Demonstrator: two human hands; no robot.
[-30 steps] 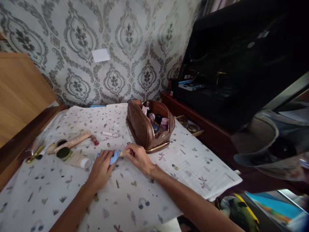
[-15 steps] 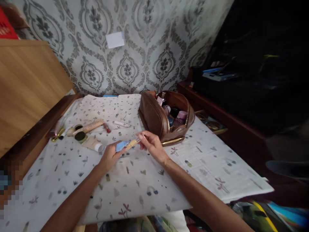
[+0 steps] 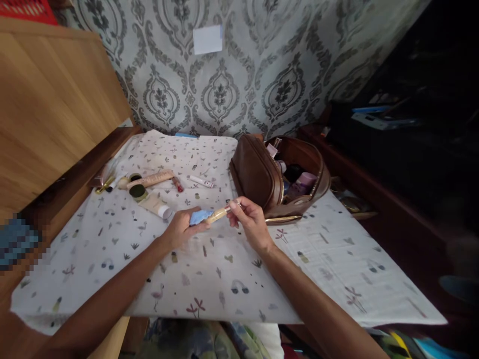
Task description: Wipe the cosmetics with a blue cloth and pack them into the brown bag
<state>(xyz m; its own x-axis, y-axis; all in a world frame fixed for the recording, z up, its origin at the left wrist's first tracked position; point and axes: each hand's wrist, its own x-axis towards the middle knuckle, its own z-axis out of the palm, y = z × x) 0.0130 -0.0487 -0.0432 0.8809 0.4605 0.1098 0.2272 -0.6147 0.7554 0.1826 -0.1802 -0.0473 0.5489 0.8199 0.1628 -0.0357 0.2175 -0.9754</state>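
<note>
Above the patterned cloth, my left hand grips a crumpled light-blue wipe against a slim cosmetic tube with beige contents. The thumb and fingers of my right hand pinch the tube's clear far end, which they partly hide. The tube lies slanted between both hands, its near end covered by the wipe and left fingers. Just beyond my right hand stands a brown makeup bag, unzipped, with several bottles and a pink-lidded container inside. A cream squeeze tube with a white cap lies near my left hand.
On the white printed cloth lie a long peach tube, a small red-ended tube, a white pen-shaped tube and a dark green-lidded jar. A wooden panel rises at left; a patterned wall stands behind.
The camera view has shifted, so the scene sits further right. Both hands keep their hold on the tube and wipe, with slightly more of the tube showing between them.
</note>
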